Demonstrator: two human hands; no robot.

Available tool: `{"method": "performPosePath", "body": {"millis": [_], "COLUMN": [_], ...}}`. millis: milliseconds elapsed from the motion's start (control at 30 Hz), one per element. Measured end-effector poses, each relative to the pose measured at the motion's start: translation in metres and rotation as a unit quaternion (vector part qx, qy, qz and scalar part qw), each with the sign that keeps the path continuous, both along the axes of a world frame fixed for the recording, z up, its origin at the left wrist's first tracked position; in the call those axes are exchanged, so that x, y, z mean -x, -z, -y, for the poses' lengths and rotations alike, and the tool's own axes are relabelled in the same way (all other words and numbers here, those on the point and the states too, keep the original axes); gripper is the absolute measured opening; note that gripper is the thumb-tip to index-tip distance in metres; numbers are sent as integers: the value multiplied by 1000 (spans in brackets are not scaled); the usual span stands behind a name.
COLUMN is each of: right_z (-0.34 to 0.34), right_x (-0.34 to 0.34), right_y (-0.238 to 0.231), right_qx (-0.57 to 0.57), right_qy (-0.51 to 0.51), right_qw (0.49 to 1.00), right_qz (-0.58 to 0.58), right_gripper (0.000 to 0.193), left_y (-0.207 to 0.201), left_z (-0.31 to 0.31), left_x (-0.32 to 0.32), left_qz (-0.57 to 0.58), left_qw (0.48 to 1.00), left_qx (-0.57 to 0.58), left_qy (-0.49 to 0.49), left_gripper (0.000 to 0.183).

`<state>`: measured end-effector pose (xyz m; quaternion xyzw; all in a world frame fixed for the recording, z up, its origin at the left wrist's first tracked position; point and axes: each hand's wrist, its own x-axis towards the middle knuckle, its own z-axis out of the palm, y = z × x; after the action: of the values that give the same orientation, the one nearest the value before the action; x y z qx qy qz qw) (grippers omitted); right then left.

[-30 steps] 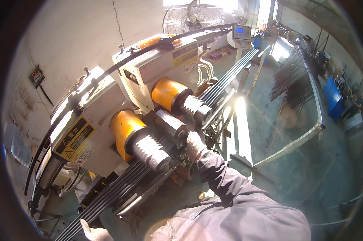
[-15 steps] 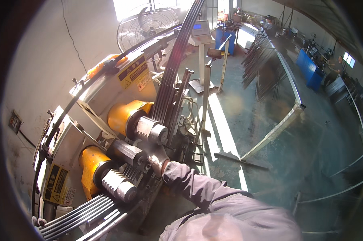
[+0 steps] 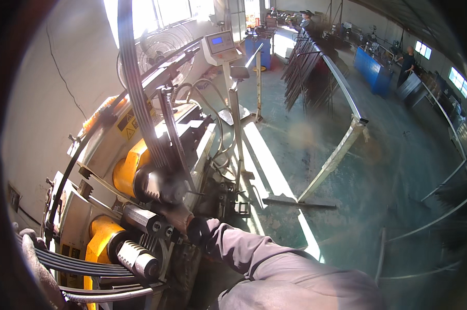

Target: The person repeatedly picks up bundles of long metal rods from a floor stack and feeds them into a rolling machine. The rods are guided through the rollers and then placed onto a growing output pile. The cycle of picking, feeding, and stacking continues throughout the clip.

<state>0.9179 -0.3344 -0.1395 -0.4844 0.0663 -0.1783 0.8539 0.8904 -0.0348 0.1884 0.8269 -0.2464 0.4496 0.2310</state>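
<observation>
Several grey-gloved fingers of the left hand, at the lower left edge of the frame, lay across a bundle of dark rods; the rods passed right beside them and ran rightward from the glove. How tightly these fingers were closed could not be told. The right hand, left of the frame's centre and low, was blurred and shadowed, its fingers partly hidden by the machine, so whether they gripped anything could not be told. It was just below the end of the upper ridged metal cylinder. Near that cylinder, a stretch of rods rose in a slight curve to the top edge of the frame.

Left of the right hand sat a dark faceted block, and below it a lower ridged cylinder, close to the right end of the rods' lower stretch. Behind the cylinders stood two orange-yellow housings. A grey sleeve filled the lower middle.

Farther out, a control box with a lit blue screen stood at the upper middle, a fan left of it, and a blue bench at the upper right, with a person beside it.
</observation>
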Motion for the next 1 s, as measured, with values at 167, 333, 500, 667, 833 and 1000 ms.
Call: {"method": "performPosePath", "body": {"millis": [167, 333, 500, 667, 833, 1000], "right_z": [5, -1, -4, 2, 3, -1], "right_x": [-9, -28, -31, -16, -18, -24], "right_y": [13, 34, 35, 25, 32, 33], "right_qx": [64, 46, 59, 122, 249, 191], "right_qy": [-10, -6, 20, 24, 73, 56], "right_qw": [998, 999, 997, 992, 965, 976], "right_qz": [-3, 15, 42, 32, 27, 83], "right_gripper": [42, 41, 39, 34, 35, 35], "left_y": [-14, -9, -11, -10, -3, -3], "left_z": [40, 30, 23, 9, -23, -33], "left_x": [-11, -23, -27, -37, -53, -47], "left_qz": [-262, -254, -264, -260, -226, 13], "left_qw": [929, 916, 924, 935, 964, 977], "left_qx": [243, 255, 231, 197, 111, -202], "left_qy": [98, 177, 151, 140, 85, 60], "left_gripper": [16, 19, 25, 27, 28, 39]}}
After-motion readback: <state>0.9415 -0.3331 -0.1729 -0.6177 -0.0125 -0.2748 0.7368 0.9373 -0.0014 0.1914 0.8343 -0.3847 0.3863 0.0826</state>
